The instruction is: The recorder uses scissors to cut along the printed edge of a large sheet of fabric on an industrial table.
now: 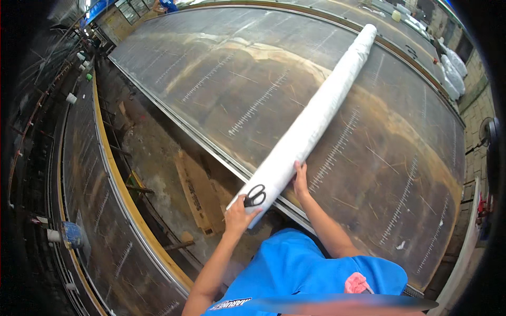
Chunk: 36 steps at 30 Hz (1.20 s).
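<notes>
A long white roll [316, 118] of sheet material, wrapped in what looks like plastic, lies across the dark table [253, 100]. Its near end sticks out past the table's metal edge, close to my body. At that end my left hand [240, 217] is closed around the blade end of a pair of scissors [255, 195] and rests against the roll. The black finger loops point up over the white surface; the blades are hidden. My right hand [301, 180] grips the roll's right side a little farther up, with part of its fingers out of sight.
Left of the table runs a lower floor strip with flattened cardboard [192, 192]. Beyond it stands another long table with a yellow edge [113, 176], holding a blue tape-like roll [72, 234]. White plastic bundles [452, 68] lie at the far right. A person in blue [168, 5] is far off.
</notes>
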Motion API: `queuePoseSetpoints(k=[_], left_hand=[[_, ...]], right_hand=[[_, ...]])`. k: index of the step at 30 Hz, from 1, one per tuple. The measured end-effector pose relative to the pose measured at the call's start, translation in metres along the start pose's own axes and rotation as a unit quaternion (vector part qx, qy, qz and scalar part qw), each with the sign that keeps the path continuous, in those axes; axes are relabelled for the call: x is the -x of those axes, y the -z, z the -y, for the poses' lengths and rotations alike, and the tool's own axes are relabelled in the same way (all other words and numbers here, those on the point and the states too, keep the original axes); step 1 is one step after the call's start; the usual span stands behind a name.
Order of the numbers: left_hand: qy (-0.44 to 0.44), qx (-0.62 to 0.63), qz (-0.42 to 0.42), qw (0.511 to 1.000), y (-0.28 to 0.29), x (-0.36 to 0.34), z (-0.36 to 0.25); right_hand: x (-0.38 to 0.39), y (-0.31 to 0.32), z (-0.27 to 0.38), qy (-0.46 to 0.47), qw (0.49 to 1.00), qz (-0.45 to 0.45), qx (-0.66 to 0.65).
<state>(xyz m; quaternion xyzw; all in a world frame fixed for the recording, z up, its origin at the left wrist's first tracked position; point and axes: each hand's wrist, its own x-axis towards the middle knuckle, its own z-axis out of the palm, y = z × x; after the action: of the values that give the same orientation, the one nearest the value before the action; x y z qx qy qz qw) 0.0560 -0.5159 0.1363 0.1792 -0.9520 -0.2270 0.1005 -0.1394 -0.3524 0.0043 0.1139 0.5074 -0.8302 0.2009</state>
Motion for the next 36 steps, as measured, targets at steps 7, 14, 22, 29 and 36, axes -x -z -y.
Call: queuePoseSetpoints(k=[7,14,22,29,36], left_hand=[[0.122,0.126,-0.03,0.984,0.01,-0.092,0.126],[0.149,0.178,-0.026,0.972,0.015,-0.153,0.259],[0.201,0.195,-0.003,0.96,0.035,-0.185,0.368],[0.21,0.273,0.017,0.939,0.058,-0.234,0.457],[0.24,0.273,-0.036,0.931,0.143,-0.27,0.536]], right_hand=[[-0.026,-0.09,-0.006,0.084,0.98,-0.051,0.176],[-0.073,-0.163,-0.011,-0.031,0.999,0.026,-0.015],[-0.114,-0.268,-0.035,0.103,0.99,-0.021,0.093],[-0.136,-0.377,-0.051,0.187,0.982,-0.005,0.022],[-0.235,-0.389,-0.101,0.103,0.986,-0.131,-0.009]])
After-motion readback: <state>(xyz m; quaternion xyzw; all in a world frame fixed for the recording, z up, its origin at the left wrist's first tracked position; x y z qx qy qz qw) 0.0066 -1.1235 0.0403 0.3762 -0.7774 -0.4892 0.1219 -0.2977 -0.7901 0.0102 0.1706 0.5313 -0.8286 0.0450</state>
